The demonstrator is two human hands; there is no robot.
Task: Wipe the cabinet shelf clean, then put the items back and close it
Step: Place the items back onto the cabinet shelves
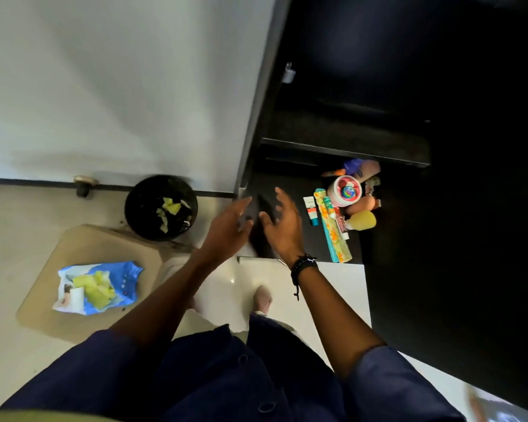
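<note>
Head view: left hand point(226, 229) and right hand point(282, 223) spread, holding nothing, above bare left part of shelf point(287, 184). Toiletries point(345, 202) clustered on shelf's right. Judged next: closing; best to tuck comb point(336, 236) inward first, clear of the edge.

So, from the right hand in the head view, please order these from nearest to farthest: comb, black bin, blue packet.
From the right hand:
1. Comb, just to its right on the dark shelf.
2. Black bin, to its left on the floor, beyond the left hand.
3. Blue packet, far left and lower, on the tan mat.
</note>
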